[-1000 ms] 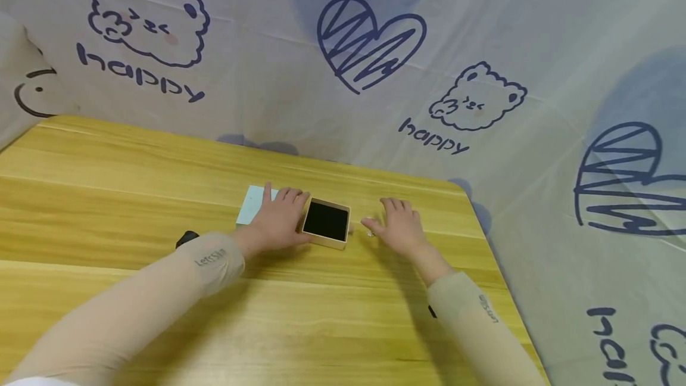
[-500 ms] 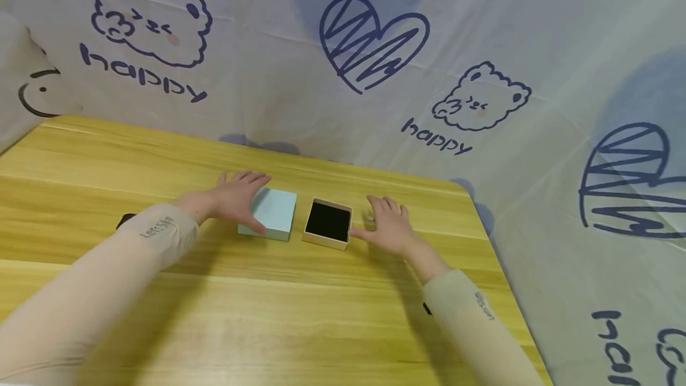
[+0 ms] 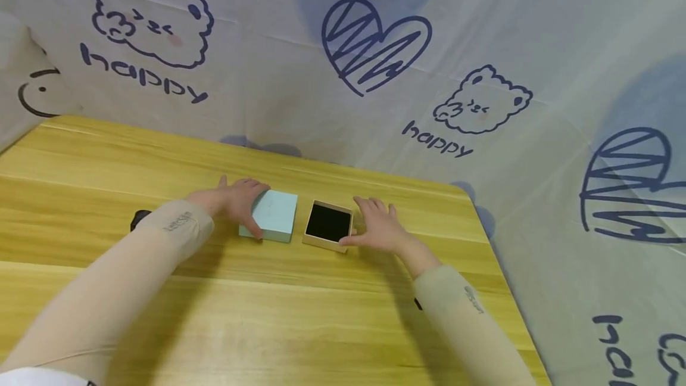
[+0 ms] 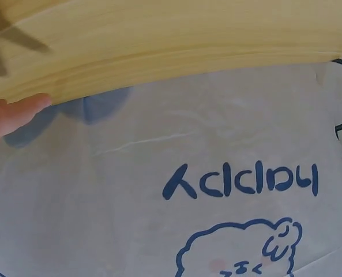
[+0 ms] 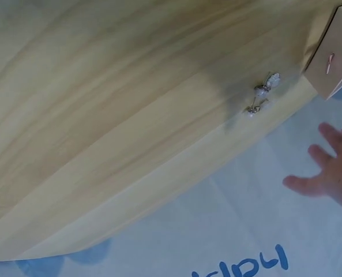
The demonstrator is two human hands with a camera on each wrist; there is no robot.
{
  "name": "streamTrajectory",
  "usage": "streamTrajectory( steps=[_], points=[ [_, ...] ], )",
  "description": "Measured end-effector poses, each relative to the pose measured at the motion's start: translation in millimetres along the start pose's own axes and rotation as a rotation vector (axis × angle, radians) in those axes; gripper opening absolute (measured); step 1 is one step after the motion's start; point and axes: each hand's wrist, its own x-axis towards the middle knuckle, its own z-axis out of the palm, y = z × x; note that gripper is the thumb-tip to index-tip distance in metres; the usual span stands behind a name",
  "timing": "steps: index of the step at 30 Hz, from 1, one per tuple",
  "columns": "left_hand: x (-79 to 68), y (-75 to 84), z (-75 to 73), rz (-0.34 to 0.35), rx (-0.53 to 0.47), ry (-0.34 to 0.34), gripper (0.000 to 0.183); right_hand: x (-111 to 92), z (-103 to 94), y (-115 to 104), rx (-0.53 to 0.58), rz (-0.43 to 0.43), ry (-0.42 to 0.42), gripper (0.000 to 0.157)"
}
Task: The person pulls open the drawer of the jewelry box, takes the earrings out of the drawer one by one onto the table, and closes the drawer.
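Note:
A pale blue box lid or sleeve (image 3: 276, 214) lies flat on the table. My left hand (image 3: 239, 200) is at its left end, thumb by the front edge and fingers near the back corner. Right of it sits a shallow beige box (image 3: 318, 243) with a black insert (image 3: 329, 223). My right hand (image 3: 379, 228) is at this box's right side, its thumb touching the front right corner and its fingers spread. In the right wrist view a small pull tab (image 5: 330, 63) shows on the beige side. Small sparkling earrings (image 5: 263, 89) lie near it; the head view hides them behind my right hand.
The wooden table (image 3: 252, 326) spreads in front of both hands. Its back edge meets a hanging white cloth (image 3: 300, 106) printed with bears and hearts. A dark wrist strap or camera (image 3: 140, 218) shows beside the left sleeve.
My left hand has left the beige box and moved left to the pale blue piece, uncovering it. My right hand has moved left to the beige box's right side.

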Motion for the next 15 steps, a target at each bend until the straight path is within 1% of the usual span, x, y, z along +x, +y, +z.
streamTrajectory(
  steps=[4,9,12,15],
  points=[
    [1.2,0.9,0.4,-0.022,0.003,0.005,0.105,7.5,0.9,-6.2,-0.014,-0.032,-0.075,0.111],
    [0.7,3.0,-0.5,-0.035,0.002,-0.006,0.104,15.9,2.8,-12.8,-0.060,-0.019,-0.136,0.116],
    [-0.6,4.5,-1.4,-0.043,-0.006,-0.011,0.103,19.9,4.0,-15.0,-0.092,-0.006,-0.139,0.112],
    [-1.3,5.7,-2.5,-0.045,-0.007,-0.013,0.102,22.8,5.3,-15.5,-0.099,-0.002,-0.102,0.103]
  ],
)
